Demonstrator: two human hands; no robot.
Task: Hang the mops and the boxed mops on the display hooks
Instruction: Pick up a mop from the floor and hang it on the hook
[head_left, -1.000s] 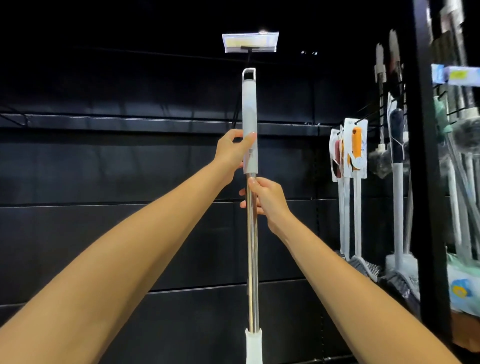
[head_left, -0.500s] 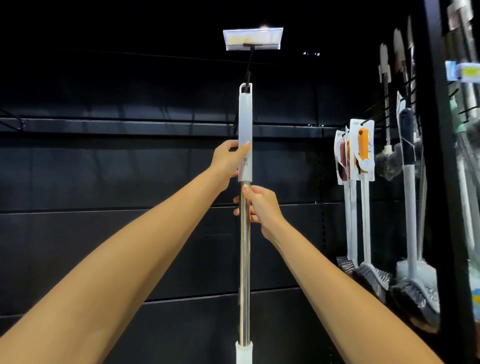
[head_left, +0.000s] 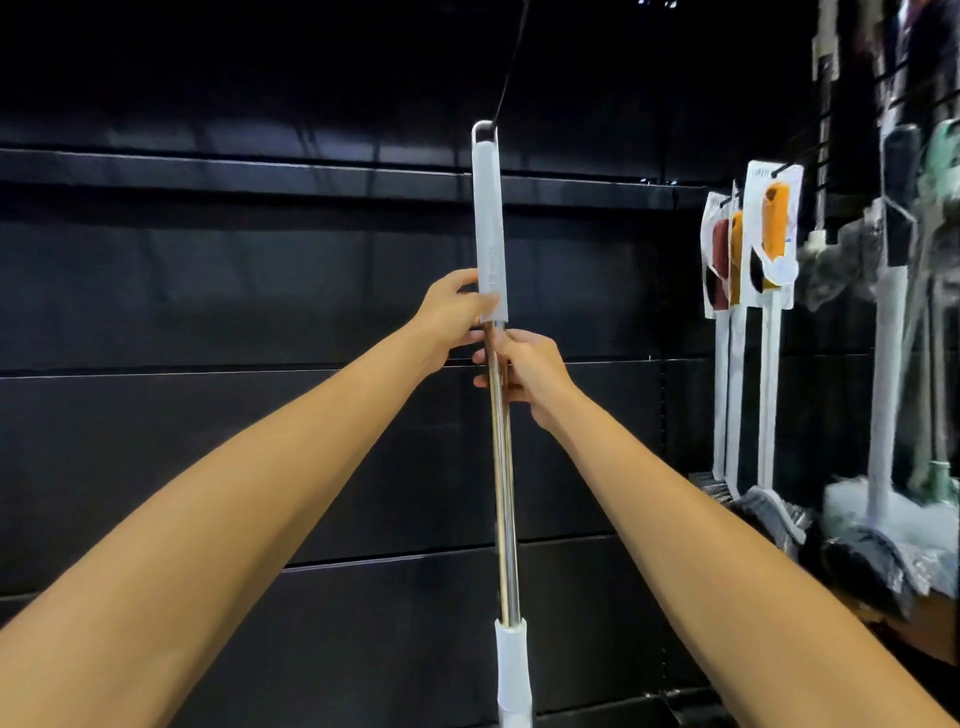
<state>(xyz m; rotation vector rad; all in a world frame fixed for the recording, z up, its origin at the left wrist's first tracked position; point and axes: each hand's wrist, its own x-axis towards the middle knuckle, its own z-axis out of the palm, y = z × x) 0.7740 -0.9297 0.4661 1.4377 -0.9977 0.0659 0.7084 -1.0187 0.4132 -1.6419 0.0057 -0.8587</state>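
Note:
I hold a mop upright in the middle of the view by its pole (head_left: 503, 467). The pole is shiny metal with a pale grey grip (head_left: 489, 218) on top and a white collar lower down; the mop head is out of frame. My left hand (head_left: 454, 314) grips the bottom of the grey grip. Just below it, my right hand (head_left: 524, 371) grips the metal pole. The loop at the top of the grip sits on the tip of a black display hook (head_left: 511, 62) that slants up out of frame.
A black panelled display wall (head_left: 208, 286) fills the background. At the right hang carded brushes (head_left: 769, 244) with orange and red handles, and further right several mops and brooms (head_left: 893, 364), their heads low near the right edge.
The view has tilted down, so the price tag above the hook has left the frame. The mop's loop, below the hook a second ago, now sits on the hook's tip. Both hands keep their grip.

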